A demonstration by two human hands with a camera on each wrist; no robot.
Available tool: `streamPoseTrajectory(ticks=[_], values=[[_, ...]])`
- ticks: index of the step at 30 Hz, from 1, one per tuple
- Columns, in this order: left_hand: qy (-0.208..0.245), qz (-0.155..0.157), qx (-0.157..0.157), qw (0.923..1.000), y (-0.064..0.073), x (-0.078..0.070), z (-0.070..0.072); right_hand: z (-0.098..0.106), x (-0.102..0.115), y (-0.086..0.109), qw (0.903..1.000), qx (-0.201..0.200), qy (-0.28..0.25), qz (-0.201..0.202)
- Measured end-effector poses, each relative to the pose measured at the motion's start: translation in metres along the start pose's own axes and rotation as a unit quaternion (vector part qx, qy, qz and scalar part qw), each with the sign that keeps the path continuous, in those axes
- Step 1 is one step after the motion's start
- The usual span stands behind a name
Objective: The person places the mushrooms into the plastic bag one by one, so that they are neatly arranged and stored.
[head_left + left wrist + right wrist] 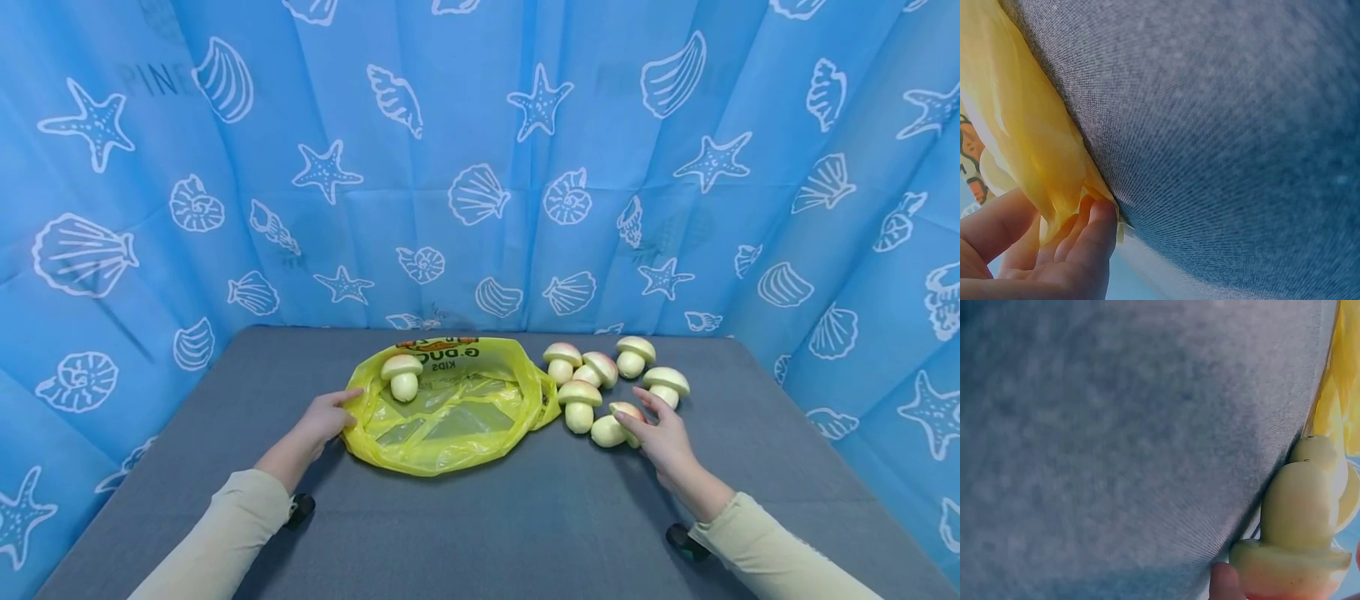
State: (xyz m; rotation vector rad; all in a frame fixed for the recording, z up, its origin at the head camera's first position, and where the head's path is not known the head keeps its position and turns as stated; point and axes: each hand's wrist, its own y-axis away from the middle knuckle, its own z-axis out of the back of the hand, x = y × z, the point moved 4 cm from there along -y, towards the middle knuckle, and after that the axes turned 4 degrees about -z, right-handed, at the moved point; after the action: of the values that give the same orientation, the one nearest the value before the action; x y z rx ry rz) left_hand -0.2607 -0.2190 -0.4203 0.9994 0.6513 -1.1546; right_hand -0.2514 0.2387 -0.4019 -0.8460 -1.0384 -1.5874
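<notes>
A yellow plastic bag (427, 462) with printed lettering lies with its mouth spread. Inside it sits one toy mushroom (403, 383), pale with a rounded cap. My left hand (322, 421) pinches the bag's left rim; in the left wrist view, the thumb and fingers (1094, 240) gather the thin yellow plastic. Right of the bag, my right hand (663, 437) reaches over a toy mushroom (1300, 506) lying on its side. Thumb and fingers are spread about its reddish cap, one fingertip (1225, 578) right at the cap's edge.
Several more toy mushrooms (579, 407) cluster beside the bag's right end, some upright and some tilted. A grey cloth (487, 533) covers the table. Behind it hangs a blue curtain (450, 125) with white shells and starfish.
</notes>
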Motion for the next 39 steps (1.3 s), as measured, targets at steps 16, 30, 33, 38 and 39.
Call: streamPoseTrajectory(ticks=[16,30,33,38,39], values=[[0.001,-0.012,-0.002,0.9999,0.0,-0.003,0.0,-0.006,-0.001,-0.007,0.9998,0.006,0.008,-0.016],[0.007,-0.002,-0.004,1.0,0.002,-0.002,-0.001,-0.001,-0.002,-0.007,0.9991,-0.003,0.038,-0.017],[0.008,0.0,-0.003,1.0,0.003,-0.003,-0.001,0.002,-0.001,-0.006,0.9992,-0.005,0.037,-0.017],[0.011,0.004,-0.002,0.9999,0.004,-0.003,-0.001,0.006,0.005,-0.002,0.9997,-0.001,0.02,-0.013],[0.012,0.004,-0.003,0.9999,0.004,-0.002,-0.001,0.007,0.006,-0.001,0.9998,-0.002,0.017,-0.01]])
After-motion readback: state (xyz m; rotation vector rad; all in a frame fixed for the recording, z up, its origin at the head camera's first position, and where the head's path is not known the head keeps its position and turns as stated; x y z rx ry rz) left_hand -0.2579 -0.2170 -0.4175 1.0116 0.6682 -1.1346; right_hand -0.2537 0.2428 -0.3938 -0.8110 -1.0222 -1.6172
